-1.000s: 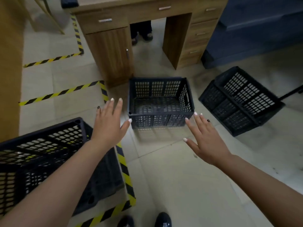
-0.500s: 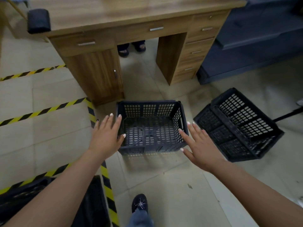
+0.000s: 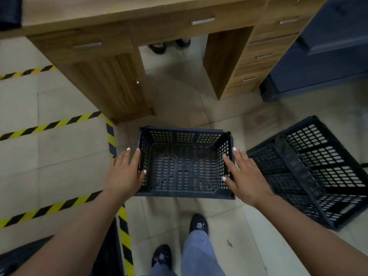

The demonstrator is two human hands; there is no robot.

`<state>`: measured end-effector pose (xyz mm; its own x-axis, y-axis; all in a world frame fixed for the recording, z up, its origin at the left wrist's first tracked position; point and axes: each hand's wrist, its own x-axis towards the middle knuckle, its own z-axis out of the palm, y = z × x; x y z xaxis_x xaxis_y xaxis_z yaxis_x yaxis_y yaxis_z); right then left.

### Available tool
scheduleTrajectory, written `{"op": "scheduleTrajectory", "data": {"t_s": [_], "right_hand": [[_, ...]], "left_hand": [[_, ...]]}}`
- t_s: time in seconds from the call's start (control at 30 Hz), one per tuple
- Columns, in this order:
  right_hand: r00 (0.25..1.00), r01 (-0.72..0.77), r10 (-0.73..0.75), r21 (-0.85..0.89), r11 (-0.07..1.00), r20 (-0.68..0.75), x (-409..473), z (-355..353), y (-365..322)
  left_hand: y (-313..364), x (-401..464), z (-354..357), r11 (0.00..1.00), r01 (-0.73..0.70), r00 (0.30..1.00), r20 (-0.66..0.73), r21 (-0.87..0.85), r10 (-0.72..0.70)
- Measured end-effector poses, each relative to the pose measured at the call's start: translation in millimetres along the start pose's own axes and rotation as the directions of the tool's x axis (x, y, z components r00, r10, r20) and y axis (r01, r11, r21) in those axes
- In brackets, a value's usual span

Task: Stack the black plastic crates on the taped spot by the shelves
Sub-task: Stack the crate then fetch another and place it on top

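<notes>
An empty black plastic crate (image 3: 185, 170) stands upright on the tiled floor right in front of me. My left hand (image 3: 125, 172) lies with straight fingers along its left wall, the thumb over the rim. My right hand (image 3: 245, 174) is spread at its right wall, fingers straight, thumb at the rim. A second black crate (image 3: 316, 172) lies tipped on its side to the right. A third black crate (image 3: 107, 253) shows partly at the bottom left, inside the yellow-black floor tape (image 3: 124, 232).
A wooden desk (image 3: 111, 84) with drawers stands just behind the middle crate. A dark blue cabinet (image 3: 322, 56) is at the back right. Another person's shoes (image 3: 159, 47) show under the desk. My own feet (image 3: 197, 224) are below the crate.
I have stepped closer to the middle crate. Both hands moved forward from the air in front of it to its left and right walls.
</notes>
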<state>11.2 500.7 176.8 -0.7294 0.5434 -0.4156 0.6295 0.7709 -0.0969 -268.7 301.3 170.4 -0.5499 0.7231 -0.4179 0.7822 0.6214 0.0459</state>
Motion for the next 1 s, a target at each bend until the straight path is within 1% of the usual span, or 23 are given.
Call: {"op": "scheduleTrajectory", "data": {"t_s": [0.13, 0.23, 0.3, 0.5, 0.67, 0.77, 0.87, 1.0], "right_hand": [[0.999, 0.032, -0.032, 0.009, 0.999, 0.002, 33, 25, 15], [0.998, 0.022, -0.022, -0.005, 1.0, 0.051, 57, 51, 24], [0.999, 0.017, -0.016, -0.019, 1.0, 0.033, 72, 73, 31], [0.996, -0.084, 0.084, -0.017, 0.996, -0.004, 124, 166, 52], [0.981, -0.183, 0.177, -0.071, 0.981, -0.076, 162, 240, 76], [0.965, -0.238, 0.229, -0.062, 0.969, -0.126, 173, 268, 88], [0.955, -0.245, 0.225, -0.087, 0.966, -0.191, 175, 289, 95], [0.946, -0.25, 0.215, -0.121, 0.961, -0.243, 173, 297, 107]], "left_hand": [[0, 23, 29, 0.999, 0.044, 0.998, 0.038, 0.002, -0.045], [-4, 44, 55, 0.999, 0.045, 0.997, 0.055, 0.017, -0.046], [-9, 62, 75, 0.999, 0.046, 0.998, 0.052, 0.003, -0.046], [-33, 130, 159, 0.998, 0.062, 0.995, 0.077, 0.02, -0.064], [-46, 177, 225, 0.997, 0.073, 0.997, 0.035, 0.032, -0.074], [-51, 189, 254, 0.997, 0.076, 0.997, -0.003, 0.014, -0.076], [-55, 190, 276, 0.998, 0.055, 0.995, -0.084, 0.01, -0.054], [-64, 188, 287, 0.996, 0.043, 0.985, -0.171, 0.079, -0.029]]}}
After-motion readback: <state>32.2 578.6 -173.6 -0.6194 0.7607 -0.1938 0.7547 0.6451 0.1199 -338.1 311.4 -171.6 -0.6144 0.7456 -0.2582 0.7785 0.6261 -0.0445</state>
